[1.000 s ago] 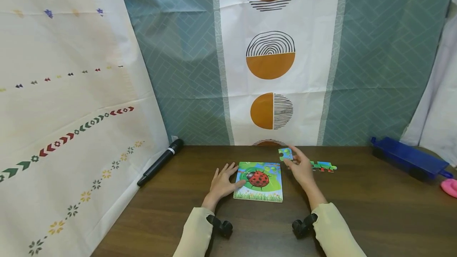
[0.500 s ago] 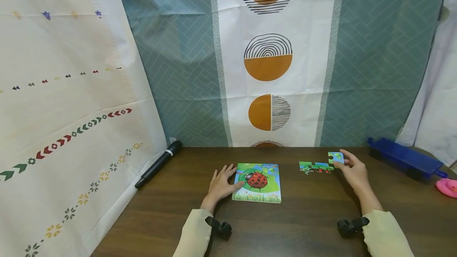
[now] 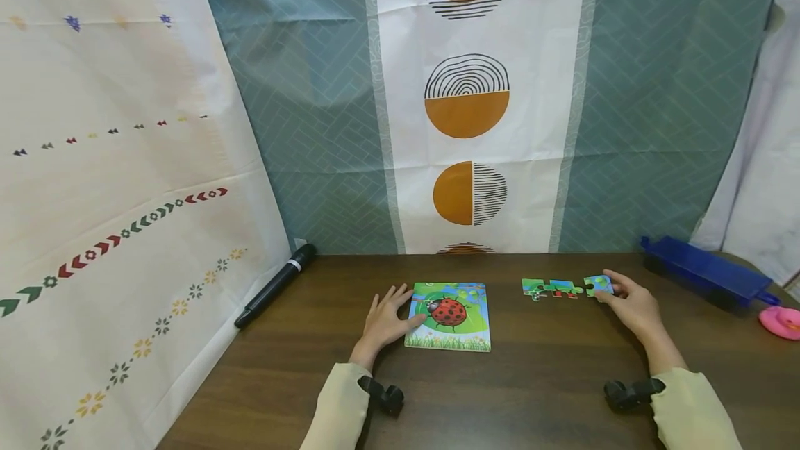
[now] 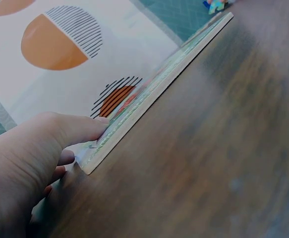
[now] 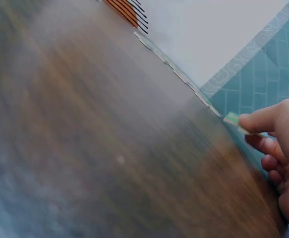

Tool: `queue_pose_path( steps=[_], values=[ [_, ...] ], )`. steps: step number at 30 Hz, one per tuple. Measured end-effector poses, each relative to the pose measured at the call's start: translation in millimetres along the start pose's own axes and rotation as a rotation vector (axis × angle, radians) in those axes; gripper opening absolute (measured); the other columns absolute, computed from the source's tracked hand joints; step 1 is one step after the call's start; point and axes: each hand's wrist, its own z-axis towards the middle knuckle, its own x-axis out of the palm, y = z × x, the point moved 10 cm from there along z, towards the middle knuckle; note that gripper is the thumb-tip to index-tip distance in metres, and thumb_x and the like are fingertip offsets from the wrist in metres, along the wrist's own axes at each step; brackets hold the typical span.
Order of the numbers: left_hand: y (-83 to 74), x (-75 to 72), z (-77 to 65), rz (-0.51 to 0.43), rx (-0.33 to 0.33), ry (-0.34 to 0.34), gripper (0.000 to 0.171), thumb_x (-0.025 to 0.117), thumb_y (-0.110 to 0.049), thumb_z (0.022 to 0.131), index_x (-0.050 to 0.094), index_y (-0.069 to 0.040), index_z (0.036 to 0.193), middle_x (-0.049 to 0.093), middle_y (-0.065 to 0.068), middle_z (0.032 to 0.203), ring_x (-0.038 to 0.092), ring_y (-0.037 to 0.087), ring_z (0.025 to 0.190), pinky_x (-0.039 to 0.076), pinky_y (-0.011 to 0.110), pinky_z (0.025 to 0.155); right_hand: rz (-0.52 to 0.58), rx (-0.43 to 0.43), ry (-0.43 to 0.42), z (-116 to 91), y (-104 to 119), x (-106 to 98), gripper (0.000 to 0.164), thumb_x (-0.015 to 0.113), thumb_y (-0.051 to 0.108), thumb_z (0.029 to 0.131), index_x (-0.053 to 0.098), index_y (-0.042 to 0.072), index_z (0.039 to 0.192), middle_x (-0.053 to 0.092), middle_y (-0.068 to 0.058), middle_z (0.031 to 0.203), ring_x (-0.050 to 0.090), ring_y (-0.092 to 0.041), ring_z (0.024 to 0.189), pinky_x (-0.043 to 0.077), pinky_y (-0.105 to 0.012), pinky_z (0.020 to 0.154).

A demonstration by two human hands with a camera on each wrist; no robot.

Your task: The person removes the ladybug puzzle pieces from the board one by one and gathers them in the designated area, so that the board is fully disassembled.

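My left hand (image 3: 385,325) rests at the left edge of a square ladybug puzzle (image 3: 447,318), fingers extended and spread. Its thumb lies on top of the puzzle's surface, as the left wrist view also shows at the board (image 4: 156,89). A blue and green puzzle piece (image 3: 596,285) is pinched between thumb and fingers of my right hand (image 3: 634,305). Just left of that piece, with a small gap, lies a joined row of puzzle pieces (image 3: 553,289) picturing a train. From the right wrist, the held piece (image 5: 231,118) appears tilted at the row's end.
A blue tray (image 3: 709,269) stands at the back right, with a pink rubber duck (image 3: 780,323) in front of it. At the left, a thick black marker (image 3: 275,287) lies along the table's edge (image 3: 206,394). Patterned cloths hang behind and to the left.
My right hand has carried the puzzle piece rightward from above the row's left part, then lowered it beside the row's right end. The left hand stays on the ladybug puzzle.
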Motion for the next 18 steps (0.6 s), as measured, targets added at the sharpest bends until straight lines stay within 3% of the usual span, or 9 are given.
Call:
queue_pose_path(
  steps=[2,4,10,18],
  values=[
    [-0.8,-0.1,-0.2,0.001,0.003,0.001,0.068,0.068,-0.044,0.088,0.05,-0.008,0.143,0.041,0.015,0.154,0.032,0.038,0.146,0.013,0.064,0.12,-0.041,-0.026,0.019,0.3,1.4,2.0,0.062,0.058,0.031,0.097,0.04,-0.005,0.144,0.057,-0.036,0.123,0.056,-0.048,0.105,0.046,-0.051,0.078],
    [-1.3,-0.4,-0.2,-0.003,0.004,0.001,0.068,0.067,-0.044,0.088,0.05,-0.008,0.143,0.041,0.016,0.154,0.032,0.039,0.146,0.013,0.064,0.12,-0.084,-0.049,0.032,0.7,3.0,3.1,0.063,0.058,0.032,0.096,0.04,-0.006,0.143,0.056,-0.036,0.123,0.051,-0.053,0.109,0.045,-0.057,0.081],
    [-2.7,-0.4,-1.2,-0.014,0.009,0.001,0.068,0.067,-0.043,0.088,0.051,-0.005,0.142,0.042,0.017,0.153,0.032,0.039,0.146,0.013,0.065,0.119,-0.156,-0.043,0.074,1.8,1.6,6.9,0.065,0.054,0.036,0.098,0.037,-0.007,0.144,0.046,-0.036,0.127,0.034,-0.061,0.118,0.036,-0.069,0.091],
    [-3.7,-1.1,-1.7,-0.017,0.008,-0.001,0.068,0.068,-0.042,0.088,0.051,-0.005,0.142,0.042,0.017,0.153,0.033,0.04,0.145,0.013,0.065,0.119,-0.174,-0.023,0.129,1.0,0.7,10.4,0.069,0.05,0.04,0.099,0.032,-0.008,0.146,0.034,-0.04,0.134,0.028,-0.064,0.12,0.035,-0.07,0.09]
  ],
)
